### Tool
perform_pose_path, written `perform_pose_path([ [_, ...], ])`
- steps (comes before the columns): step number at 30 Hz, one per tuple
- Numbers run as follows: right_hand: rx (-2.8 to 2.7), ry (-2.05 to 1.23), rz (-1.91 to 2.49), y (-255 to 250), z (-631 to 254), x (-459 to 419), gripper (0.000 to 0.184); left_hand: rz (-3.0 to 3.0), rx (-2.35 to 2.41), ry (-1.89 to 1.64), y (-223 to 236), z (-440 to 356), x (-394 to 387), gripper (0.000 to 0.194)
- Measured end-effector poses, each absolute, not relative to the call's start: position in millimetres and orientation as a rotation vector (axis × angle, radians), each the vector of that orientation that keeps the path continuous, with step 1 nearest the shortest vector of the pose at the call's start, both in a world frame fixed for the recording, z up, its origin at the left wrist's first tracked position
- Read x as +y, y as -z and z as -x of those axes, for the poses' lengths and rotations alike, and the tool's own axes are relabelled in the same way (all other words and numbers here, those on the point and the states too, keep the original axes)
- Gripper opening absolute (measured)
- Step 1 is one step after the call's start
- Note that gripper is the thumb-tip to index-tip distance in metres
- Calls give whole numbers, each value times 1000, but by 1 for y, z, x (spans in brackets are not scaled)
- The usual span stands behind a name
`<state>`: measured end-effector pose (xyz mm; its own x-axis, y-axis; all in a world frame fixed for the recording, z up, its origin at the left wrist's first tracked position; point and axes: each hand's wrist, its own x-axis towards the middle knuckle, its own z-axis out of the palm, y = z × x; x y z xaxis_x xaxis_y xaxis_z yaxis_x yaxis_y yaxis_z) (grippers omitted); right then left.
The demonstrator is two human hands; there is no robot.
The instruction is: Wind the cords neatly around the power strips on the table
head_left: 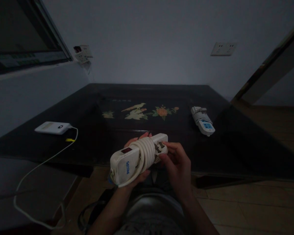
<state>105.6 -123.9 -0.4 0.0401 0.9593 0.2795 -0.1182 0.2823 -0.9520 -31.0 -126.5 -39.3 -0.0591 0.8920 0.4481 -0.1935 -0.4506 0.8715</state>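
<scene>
A white power strip point(122, 164) with blue lettering and a dark red switch is held up over the near edge of the table. Its thick white cord point(147, 151) is wound round the middle in several turns. My left hand point(139, 178) is wrapped round it from beneath, fingertips showing on the far side. At the strip's right end, my right hand point(177, 161) grips the plug point(161, 148) between thumb and fingers, its metal prongs facing up. Part of my left palm is hidden behind the strip.
Another cord-wrapped power strip point(203, 120) lies on the dark table point(142, 91) at right. A white power bank point(52, 128) with a cable point(49, 160) hanging off the edge lies at left. Wall sockets point(223, 49) are behind, and a yellow tag point(70, 140) lies near the cable.
</scene>
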Motion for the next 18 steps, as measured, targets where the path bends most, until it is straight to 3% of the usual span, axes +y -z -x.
perform_pose_path([
  [3, -1236, -1040, 916, -1, -106, -125, 18, -1445, 649, -1656, 34, 37, -126, 68],
  [11, -1243, -1053, 930, 0, -107, -126, 19, -1445, 522, -1686, 33, 39, -120, 69],
  [18, -1307, -1047, 915, -1, -111, -126, 17, -1408, 651, -1676, 36, 37, -125, 68],
])
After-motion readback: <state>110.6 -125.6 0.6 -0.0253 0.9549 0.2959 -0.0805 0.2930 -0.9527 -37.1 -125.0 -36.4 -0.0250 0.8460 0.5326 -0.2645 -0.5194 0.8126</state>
